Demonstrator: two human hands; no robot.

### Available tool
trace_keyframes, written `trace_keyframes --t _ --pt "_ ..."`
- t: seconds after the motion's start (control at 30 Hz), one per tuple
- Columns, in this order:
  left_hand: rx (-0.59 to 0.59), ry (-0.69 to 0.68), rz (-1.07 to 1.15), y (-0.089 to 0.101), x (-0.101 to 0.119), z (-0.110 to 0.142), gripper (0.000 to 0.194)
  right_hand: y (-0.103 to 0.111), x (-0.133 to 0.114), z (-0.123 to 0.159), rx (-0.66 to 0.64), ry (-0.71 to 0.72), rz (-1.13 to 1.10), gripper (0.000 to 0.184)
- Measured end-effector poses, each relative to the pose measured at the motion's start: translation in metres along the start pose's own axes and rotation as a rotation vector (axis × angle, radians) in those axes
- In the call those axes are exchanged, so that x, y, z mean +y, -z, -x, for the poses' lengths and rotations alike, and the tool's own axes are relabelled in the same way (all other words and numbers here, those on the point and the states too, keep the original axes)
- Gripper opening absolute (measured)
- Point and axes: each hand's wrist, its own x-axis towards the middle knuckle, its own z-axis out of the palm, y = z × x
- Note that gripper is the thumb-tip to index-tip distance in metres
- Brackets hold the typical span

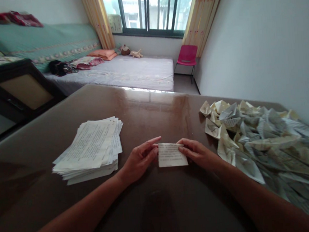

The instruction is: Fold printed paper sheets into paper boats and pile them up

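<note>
A small folded sheet of printed paper point(172, 156) is held just above the brown table, in front of me. My right hand point(197, 152) pinches its upper right edge, thumb on the near face and fingers behind. At the paper's left edge is my left hand point(140, 158), its index finger stretched out and its thumb apart from it; the thumb tip is close to the edge, and I cannot tell whether it touches. Left of this hand lies a stack of loose printed sheets point(89, 147). Many folded paper boats point(275, 139) are heaped on the right side.
The glossy brown table point(144, 120) reflects the window. Beyond it stand a bed point(145, 71) with folded bedding and a pink chair point(187, 55). A dark cabinet point(25, 89) is at the left, and a white wall point(259, 49) runs along the right.
</note>
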Motion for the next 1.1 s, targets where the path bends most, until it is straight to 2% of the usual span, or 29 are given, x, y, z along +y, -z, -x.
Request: trace_keyframes --t 0.17,0.4,0.63,0.73,0.83,0.9,0.93,1.03,1.1 --pt "0.004 0.047 0.022 0.003 0.000 -0.001 0.038 0.001 0.001 -0.001 -0.022 0.016 -0.034 0.029" --pt "-0.057 0.106 0.091 0.005 -0.003 -0.002 0.042 0.001 0.002 -0.001 -0.022 0.066 0.078 0.029" --pt "-0.084 0.088 0.090 0.001 -0.002 -0.003 0.035 -0.005 0.003 0.000 -0.038 0.098 0.131 0.030" --pt "-0.028 0.064 0.019 0.000 -0.002 -0.003 0.031 -0.009 -0.001 0.001 0.089 0.128 0.179 0.036" --pt "0.068 0.034 -0.112 -0.001 -0.004 -0.002 0.027 -0.013 -0.010 0.003 0.233 0.333 0.291 0.055" --pt "0.128 -0.045 -0.244 -0.002 -0.003 -0.001 0.023 -0.017 -0.015 0.006 0.241 0.450 0.378 0.071" --pt "0.156 -0.110 -0.318 -0.001 -0.003 0.000 0.020 -0.019 -0.016 0.008 0.255 0.481 0.425 0.069" --pt "0.181 -0.402 -0.533 0.003 0.000 0.000 0.012 -0.023 -0.016 0.016 0.383 0.574 0.589 0.036" --pt "0.180 -0.612 -0.653 0.009 0.001 0.000 0.014 -0.021 -0.013 0.021 0.414 0.666 0.709 0.030"
